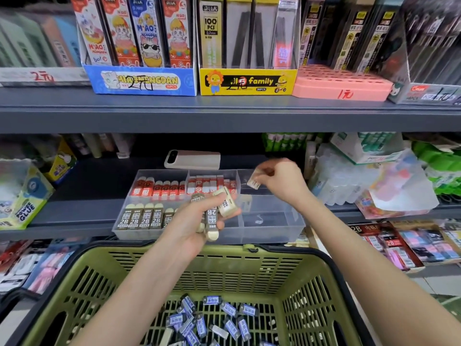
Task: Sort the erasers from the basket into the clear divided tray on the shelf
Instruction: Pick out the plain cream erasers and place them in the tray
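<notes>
A clear divided tray (274, 229) sits on the middle shelf. Its back compartments hold red-sleeved erasers (159, 188), its front left one brown 2B erasers (139, 218). My left hand (197, 221) grips a bunch of erasers (216, 211), brown-sleeved and cream, over the tray's front middle. My right hand (280, 182) pinches one pale eraser (255, 181) above the tray's back right compartment. A green basket (224, 265) below holds several blue-sleeved erasers (212, 318).
A white phone-like block (192, 159) lies behind the tray. Glue boxes (23, 203) stand left of it, plastic packets (389, 186) crowd the right. The upper shelf (224, 113) carries boxed pencil leads. Stationery packs fill the shelf below.
</notes>
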Tool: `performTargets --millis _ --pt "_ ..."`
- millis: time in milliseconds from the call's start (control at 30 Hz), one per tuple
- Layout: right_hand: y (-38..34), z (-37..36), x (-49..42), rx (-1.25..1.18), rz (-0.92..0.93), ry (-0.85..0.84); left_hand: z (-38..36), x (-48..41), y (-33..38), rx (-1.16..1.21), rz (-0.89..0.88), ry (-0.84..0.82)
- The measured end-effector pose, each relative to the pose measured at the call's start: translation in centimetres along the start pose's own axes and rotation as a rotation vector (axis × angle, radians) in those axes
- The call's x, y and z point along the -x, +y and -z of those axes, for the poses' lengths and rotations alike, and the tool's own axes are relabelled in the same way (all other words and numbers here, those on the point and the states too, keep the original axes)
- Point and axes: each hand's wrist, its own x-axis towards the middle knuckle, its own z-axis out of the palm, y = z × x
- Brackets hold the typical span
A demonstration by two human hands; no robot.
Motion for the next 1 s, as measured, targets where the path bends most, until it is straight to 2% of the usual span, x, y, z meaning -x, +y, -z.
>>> performTargets --millis 67,200,300,367,467,533,667,833,900,933,1000 --pt "0.0 -0.9 -0.7 0.132 0.025 -0.119 0.1 0.0 0.1 -0.03 0.008 0.02" --pt "0.1 -2.1 -1.2 0.157 0.04 -0.291 0.4 -0.1 0.3 -0.076 -0.006 0.077" --pt "0.5 -2.4 -1.0 0.138 -0.009 -0.352 0.5 -0.1 0.5 -0.089 -0.015 0.095" --pt "0.5 -2.1 -0.8 0.145 -0.047 -0.32 0.4 -0.2 0.5 -0.082 -0.012 0.099" --pt "-0.3 -1.0 0.2 0.228 0.054 -0.093 0.1 -0.2 0.7 -0.066 -0.014 0.08" --pt "-1.7 -0.1 2.0 0.025 0.125 -0.05 -0.1 -0.1 0.8 -0.054 -0.034 0.052" --pt "-4.1 0.6 5.8 -0.189 0.162 -0.174 -0.4 -0.2 0.9 -0.051 -0.067 0.03" --pt "-3.3 1.1 5.0 -0.757 -0.06 -0.035 -0.9 0.0 0.9 -0.038 0.005 -0.02" --pt "-2.1 1.3 3.1 -0.702 -0.117 0.083 -0.8 0.0 0.9 0.003 0.042 -0.005" --pt "-1.4 1.3 2.1 -0.562 -0.124 0.123 -0.7 0.0 0.9 0.036 0.06 0.012" --pt "-0.6 0.7 0.2 -0.256 -0.107 0.099 -0.5 0.0 1.1 0.111 0.094 0.036"
